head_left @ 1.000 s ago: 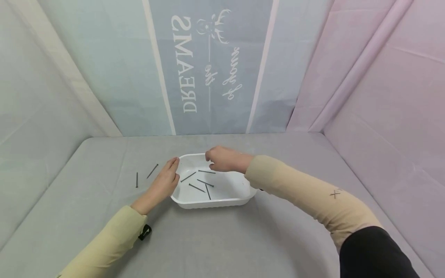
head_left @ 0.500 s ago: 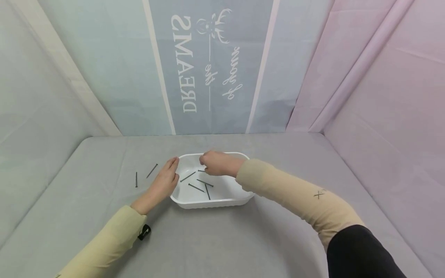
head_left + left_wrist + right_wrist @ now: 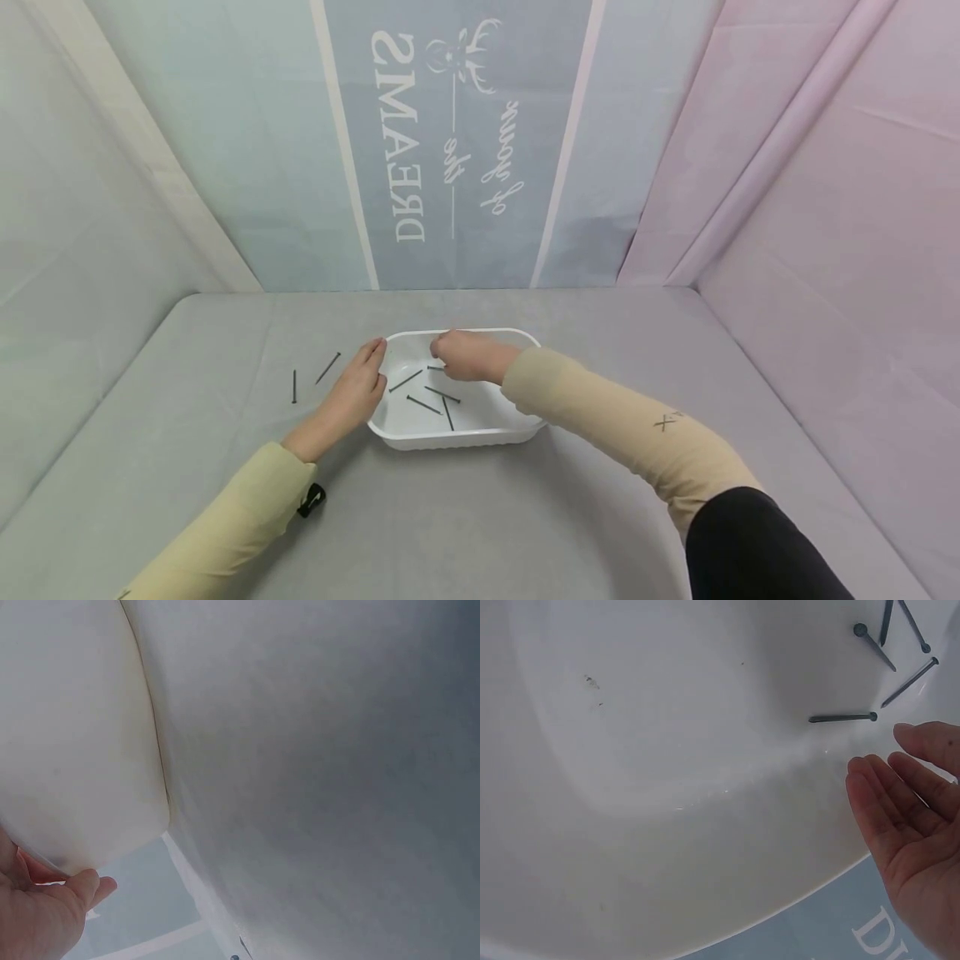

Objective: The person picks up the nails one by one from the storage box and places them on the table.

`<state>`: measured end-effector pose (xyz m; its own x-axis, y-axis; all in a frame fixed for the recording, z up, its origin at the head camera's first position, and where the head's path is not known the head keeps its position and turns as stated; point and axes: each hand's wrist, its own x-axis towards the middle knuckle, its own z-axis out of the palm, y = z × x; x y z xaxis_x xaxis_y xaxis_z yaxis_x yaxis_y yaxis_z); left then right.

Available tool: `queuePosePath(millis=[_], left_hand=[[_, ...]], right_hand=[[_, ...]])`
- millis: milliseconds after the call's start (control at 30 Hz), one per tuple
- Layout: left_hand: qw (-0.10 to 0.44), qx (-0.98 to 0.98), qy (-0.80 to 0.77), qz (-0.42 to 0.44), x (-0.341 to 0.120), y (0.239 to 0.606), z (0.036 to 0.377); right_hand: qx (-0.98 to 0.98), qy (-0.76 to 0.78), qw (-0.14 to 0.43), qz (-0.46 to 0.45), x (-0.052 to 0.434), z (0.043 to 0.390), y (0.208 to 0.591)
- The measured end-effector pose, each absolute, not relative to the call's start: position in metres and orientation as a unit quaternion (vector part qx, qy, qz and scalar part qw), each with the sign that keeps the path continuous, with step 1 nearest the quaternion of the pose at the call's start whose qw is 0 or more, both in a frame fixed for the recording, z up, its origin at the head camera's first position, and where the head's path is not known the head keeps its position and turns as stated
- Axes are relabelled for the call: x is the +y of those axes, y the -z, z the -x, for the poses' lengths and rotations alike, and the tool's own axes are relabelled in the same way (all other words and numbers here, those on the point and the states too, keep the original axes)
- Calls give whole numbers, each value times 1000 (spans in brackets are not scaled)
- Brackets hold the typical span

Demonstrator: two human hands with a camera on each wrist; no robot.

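Observation:
A white plastic tray (image 3: 465,436) stands in the middle of the table. My left hand (image 3: 356,385) holds its left rim, and in the left wrist view the thumb and fingers pinch the tray's edge (image 3: 82,735). Inside the tray lie several dark nails (image 3: 424,405), mostly toward its left half. Over the far side of the tray hovers my right hand (image 3: 474,355), partly covering one nail (image 3: 436,367). The right wrist view shows this hand's fingers relaxed, thumb apart, nothing between them, close to a nail (image 3: 843,718).
Two more nails lie on the grey table left of the tray, one upright in view (image 3: 294,387) and one slanted (image 3: 327,368). A black buckle (image 3: 312,500) hangs by the left sleeve. Fabric walls enclose the table at the back and sides.
My right hand has moved a little left and down into the tray, now covering part of the far nail. My left hand has stayed on the rim.

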<state>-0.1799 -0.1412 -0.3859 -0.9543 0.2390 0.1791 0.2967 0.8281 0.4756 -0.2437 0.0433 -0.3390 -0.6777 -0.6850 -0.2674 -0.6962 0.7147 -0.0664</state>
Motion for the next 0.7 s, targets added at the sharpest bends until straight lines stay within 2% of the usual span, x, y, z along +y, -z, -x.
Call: queuePosePath(millis=[700], left_hand=[[55, -955, 255, 141, -140, 385, 180]], right_hand=[[906, -70, 106, 405, 37, 250, 357]])
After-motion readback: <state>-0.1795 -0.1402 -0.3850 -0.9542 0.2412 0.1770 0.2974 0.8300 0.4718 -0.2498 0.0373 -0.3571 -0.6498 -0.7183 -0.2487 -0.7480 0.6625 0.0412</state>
